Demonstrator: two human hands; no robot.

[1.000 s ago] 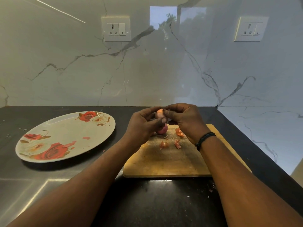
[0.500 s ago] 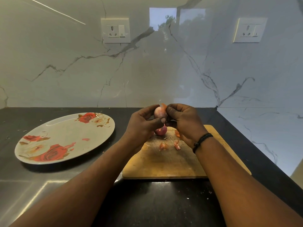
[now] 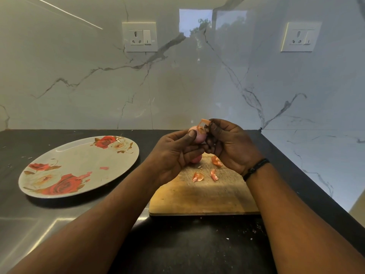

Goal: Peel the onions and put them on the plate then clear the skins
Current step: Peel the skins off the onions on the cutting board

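Your left hand [image 3: 173, 153] grips the small pink onion [image 3: 197, 135] with fingers and thumb curled round it, held up over the far end of the cutting board [image 3: 203, 194], at about 12 o'clock from the board's middle. Your right hand [image 3: 231, 145] pinches a curl of papery skin [image 3: 204, 123] standing up from the onion's top. That strip looks thin and brittle, so it may well tear short if you yank it sideways, leaving scraps you must pick at again. The bulb is smooth and small; pulling hard against a light grip could pop it out, and it would likely roll off the board onto the dark counter [image 3: 187, 244]. A second onion [image 3: 196, 159] lies on the board, mostly hidden under your left hand, so a careless drop of the wrist could knock it. Loose peels [image 3: 205, 176] lie at 12 o'clock on the board and could scatter if your forearm sweeps them. The plate [image 3: 65, 155] sits at 9 o'clock of the board, well apart, with no onion on it yet.
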